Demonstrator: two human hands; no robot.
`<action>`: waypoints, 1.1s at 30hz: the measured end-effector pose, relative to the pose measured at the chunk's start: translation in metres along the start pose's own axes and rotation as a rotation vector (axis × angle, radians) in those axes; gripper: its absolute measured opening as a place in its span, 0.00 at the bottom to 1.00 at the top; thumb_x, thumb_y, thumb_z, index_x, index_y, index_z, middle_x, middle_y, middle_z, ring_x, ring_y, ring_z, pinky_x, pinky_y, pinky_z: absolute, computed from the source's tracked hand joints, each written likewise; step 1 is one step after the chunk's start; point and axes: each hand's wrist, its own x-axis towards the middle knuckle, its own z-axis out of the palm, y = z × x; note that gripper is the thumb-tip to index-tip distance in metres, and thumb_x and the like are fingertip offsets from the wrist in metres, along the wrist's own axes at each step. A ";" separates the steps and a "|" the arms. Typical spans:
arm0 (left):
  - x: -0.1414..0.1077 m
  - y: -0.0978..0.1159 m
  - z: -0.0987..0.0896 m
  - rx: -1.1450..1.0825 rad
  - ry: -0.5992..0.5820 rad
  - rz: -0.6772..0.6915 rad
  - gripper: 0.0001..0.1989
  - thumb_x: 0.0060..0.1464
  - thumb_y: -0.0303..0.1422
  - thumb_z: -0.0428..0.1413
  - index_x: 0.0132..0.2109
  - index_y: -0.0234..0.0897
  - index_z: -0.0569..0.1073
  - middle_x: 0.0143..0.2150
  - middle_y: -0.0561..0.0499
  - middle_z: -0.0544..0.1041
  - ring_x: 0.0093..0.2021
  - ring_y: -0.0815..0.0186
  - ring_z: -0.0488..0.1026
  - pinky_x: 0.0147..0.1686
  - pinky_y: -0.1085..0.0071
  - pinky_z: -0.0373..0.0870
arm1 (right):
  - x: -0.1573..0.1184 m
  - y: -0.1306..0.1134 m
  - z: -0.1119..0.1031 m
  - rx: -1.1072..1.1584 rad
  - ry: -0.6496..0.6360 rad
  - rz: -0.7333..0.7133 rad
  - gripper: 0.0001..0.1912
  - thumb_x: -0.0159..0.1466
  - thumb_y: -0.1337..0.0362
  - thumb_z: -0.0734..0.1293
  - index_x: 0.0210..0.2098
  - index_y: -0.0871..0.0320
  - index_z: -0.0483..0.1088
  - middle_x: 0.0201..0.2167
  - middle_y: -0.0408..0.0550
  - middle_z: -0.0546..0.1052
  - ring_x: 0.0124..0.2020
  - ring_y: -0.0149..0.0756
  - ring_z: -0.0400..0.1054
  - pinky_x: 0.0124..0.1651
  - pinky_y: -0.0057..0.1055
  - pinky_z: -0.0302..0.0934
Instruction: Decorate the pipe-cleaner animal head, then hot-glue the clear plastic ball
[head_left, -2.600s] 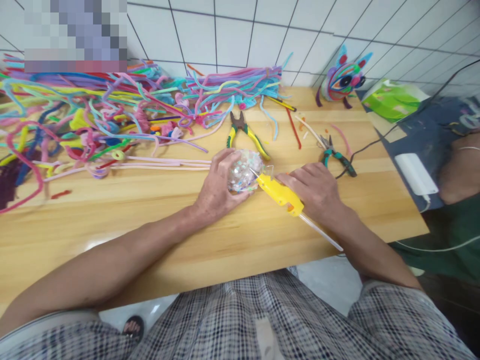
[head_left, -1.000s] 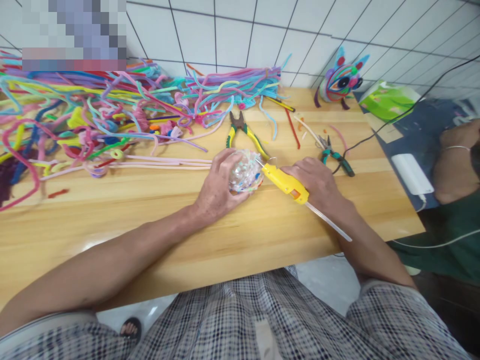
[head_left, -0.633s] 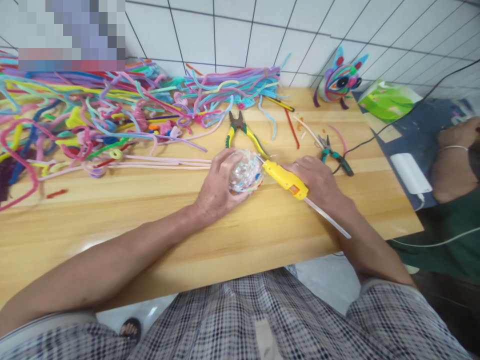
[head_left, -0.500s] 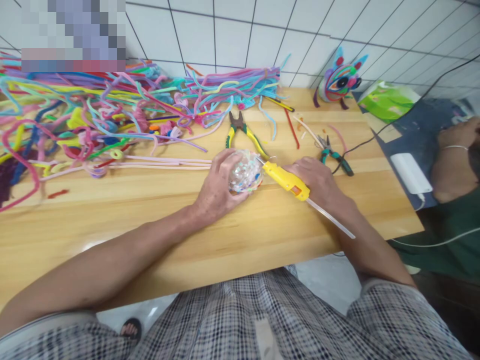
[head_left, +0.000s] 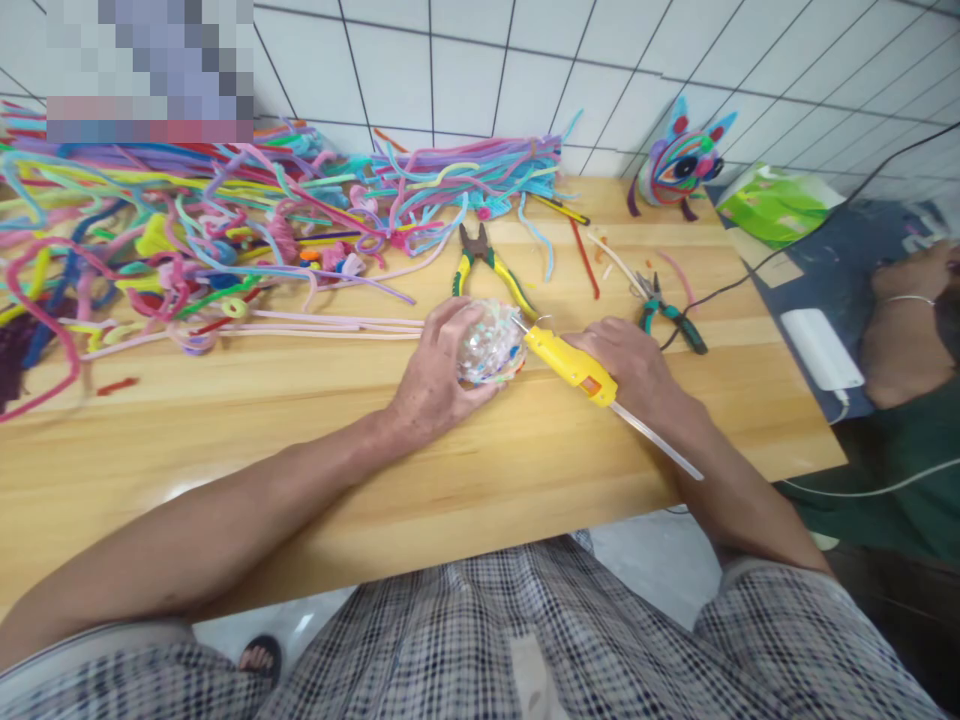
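Note:
My left hand [head_left: 439,370] is wrapped around a clear, shiny rounded piece [head_left: 491,345] with coloured bits along its lower edge; its exact kind I cannot make out. In my right hand [head_left: 626,360] is a yellow hot glue gun [head_left: 574,368], a clear glue stick [head_left: 660,442] poking out of its back end. The glue gun's nozzle points left and meets the right upper side of the clear piece. Just behind that piece lie yellow-and-green pliers [head_left: 491,265] with their jaws apart. Smaller dark-green pliers [head_left: 667,315] rest beyond my right hand.
Tangled coloured pipe cleaners [head_left: 225,220] cover the back left of the wooden table [head_left: 300,530]. At the back right stands a colourful animal-head figure [head_left: 679,165] by a green packet [head_left: 780,205]. A black cable [head_left: 787,255] crosses the right side. Another person's arm [head_left: 911,320] is at far right.
The glue gun's rear end and glue stick have shifted very slightly left. My left hand and the clear piece stay in place. At far right, the other person's hand has moved a little.

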 end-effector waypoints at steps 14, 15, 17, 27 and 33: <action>0.000 -0.001 0.000 0.021 0.035 -0.065 0.53 0.49 0.33 0.76 0.73 0.48 0.54 0.70 0.39 0.66 0.72 0.44 0.68 0.73 0.40 0.68 | 0.001 -0.023 0.003 -0.148 0.194 -0.031 0.24 0.81 0.54 0.54 0.56 0.58 0.77 0.34 0.51 0.80 0.36 0.44 0.71 0.41 0.40 0.59; 0.000 -0.001 0.000 0.023 0.041 -0.065 0.53 0.49 0.34 0.77 0.73 0.48 0.54 0.70 0.39 0.67 0.72 0.44 0.68 0.73 0.40 0.68 | 0.002 -0.024 0.003 -0.147 0.201 -0.033 0.24 0.81 0.54 0.54 0.55 0.60 0.77 0.34 0.52 0.80 0.36 0.44 0.71 0.41 0.40 0.59; 0.000 -0.001 0.000 0.022 0.046 -0.060 0.53 0.49 0.35 0.77 0.73 0.47 0.54 0.70 0.39 0.66 0.71 0.44 0.68 0.73 0.40 0.68 | 0.002 -0.026 0.005 -0.141 0.207 -0.040 0.25 0.81 0.53 0.53 0.53 0.61 0.77 0.33 0.52 0.79 0.35 0.44 0.70 0.40 0.40 0.59; -0.001 -0.002 0.002 0.040 0.030 -0.068 0.52 0.51 0.39 0.77 0.74 0.49 0.54 0.70 0.39 0.66 0.72 0.44 0.67 0.73 0.37 0.68 | 0.001 -0.031 0.009 -0.108 0.155 -0.019 0.23 0.80 0.56 0.55 0.55 0.59 0.77 0.34 0.52 0.80 0.36 0.45 0.70 0.41 0.42 0.60; 0.000 -0.002 0.002 0.015 0.036 -0.067 0.54 0.50 0.39 0.78 0.73 0.50 0.54 0.70 0.40 0.66 0.72 0.43 0.68 0.73 0.38 0.68 | 0.001 -0.026 0.007 -0.136 0.216 0.002 0.22 0.81 0.55 0.55 0.55 0.57 0.77 0.34 0.51 0.80 0.36 0.44 0.72 0.41 0.40 0.61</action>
